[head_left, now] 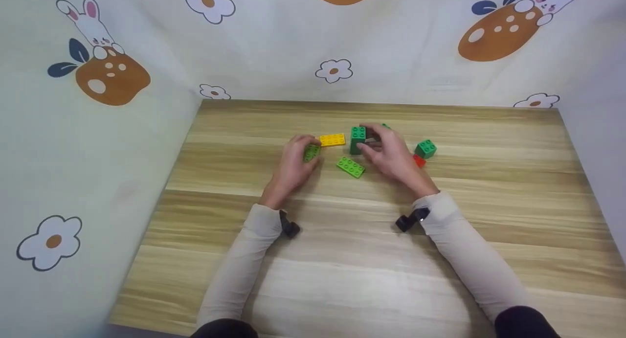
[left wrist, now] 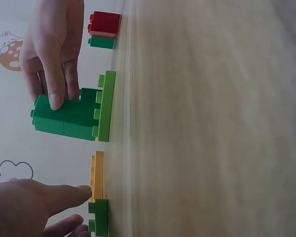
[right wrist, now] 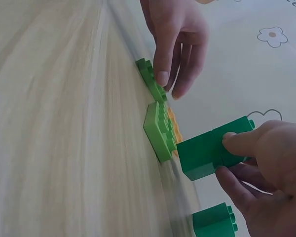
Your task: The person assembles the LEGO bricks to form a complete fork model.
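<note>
Tower (head_left: 358,141), green, smooth and plastic-looking, square in section with round studs on top: roughly upright, pinched between thumb and fingers of the right hand (head_left: 391,157). Lime plate (head_left: 350,167), flat oblong with two rows of studs: just in front of the right fingertips, on the wearer's side. Green plate (head_left: 312,153), low and studded: beneath the left hand (head_left: 289,162), its fingers loosely bent and parted from the thumb. Yellow plate (head_left: 332,140), oblong, studded: just beyond the left fingertips, towards the tower. Green cube (head_left: 426,150) and red block (head_left: 419,161): past the right fingers, beside that wrist. Table (head_left: 342,279): streaked wood-grain top under all fingers. Sleeves (head_left: 234,274): pale, creased cloth, well behind the fingers. By view: the left wrist view gives the seam of the tower's two stacked blocks and more of the red block, part-hidden by the right hand from the head; the right wrist view shows a green block (right wrist: 214,221) behind the right fingers, a mere sliver from above.
</note>
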`<state>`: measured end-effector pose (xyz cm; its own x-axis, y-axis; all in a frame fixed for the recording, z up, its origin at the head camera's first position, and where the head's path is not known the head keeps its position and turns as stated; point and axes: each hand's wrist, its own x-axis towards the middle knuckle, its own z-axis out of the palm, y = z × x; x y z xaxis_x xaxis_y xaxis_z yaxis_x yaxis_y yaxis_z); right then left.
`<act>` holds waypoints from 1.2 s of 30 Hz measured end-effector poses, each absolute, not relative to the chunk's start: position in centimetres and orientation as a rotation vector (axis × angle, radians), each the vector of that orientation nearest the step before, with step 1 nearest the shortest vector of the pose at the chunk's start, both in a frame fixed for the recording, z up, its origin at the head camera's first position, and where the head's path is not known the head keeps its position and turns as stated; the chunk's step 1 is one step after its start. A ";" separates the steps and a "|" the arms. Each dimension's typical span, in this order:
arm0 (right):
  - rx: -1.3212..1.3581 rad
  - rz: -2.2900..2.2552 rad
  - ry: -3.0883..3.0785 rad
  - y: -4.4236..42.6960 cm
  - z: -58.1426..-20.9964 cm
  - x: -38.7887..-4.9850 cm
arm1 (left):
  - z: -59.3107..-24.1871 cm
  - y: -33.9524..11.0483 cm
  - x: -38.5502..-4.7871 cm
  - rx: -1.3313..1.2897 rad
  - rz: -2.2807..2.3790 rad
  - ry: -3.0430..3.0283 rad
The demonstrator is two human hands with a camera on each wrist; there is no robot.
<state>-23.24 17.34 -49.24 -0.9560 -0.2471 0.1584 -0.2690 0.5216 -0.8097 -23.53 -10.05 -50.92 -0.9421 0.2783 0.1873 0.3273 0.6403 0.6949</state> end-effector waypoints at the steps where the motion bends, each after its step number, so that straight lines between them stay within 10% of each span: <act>1: 0.457 1.453 -2.722 17.2 -49.3 -23.4 | -50.9 -10.1 -23.5 -0.513 -1.203 -2.789; 36: 0.427 1.361 -2.966 16.6 -50.2 -20.8 | -49.7 -11.2 -23.4 -0.371 -1.288 -2.986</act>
<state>-20.75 16.60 -50.18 -0.9554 -0.2940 -0.0271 -0.1712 0.6265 -0.7604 -23.36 -11.17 -49.69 -0.9658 0.2575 -0.0307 0.1544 0.6658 0.7300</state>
